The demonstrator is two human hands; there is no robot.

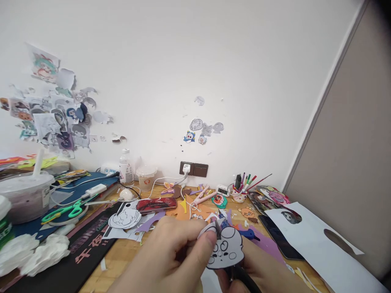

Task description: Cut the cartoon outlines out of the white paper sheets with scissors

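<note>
"What's happening?"

"The left hand [180, 248] is pinching the paper cutout [227, 246] above the counter [119, 256]; the right hand [252, 260] is gripping what look like black-handled scissors [242, 278]; trimming seems underway."

"And the next snip?"

"It's probably calling for a steady pinch; careful turning along the outline."

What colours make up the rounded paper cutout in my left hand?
White with black outlines; the rounded paper cutout shows best in the head view.
</note>
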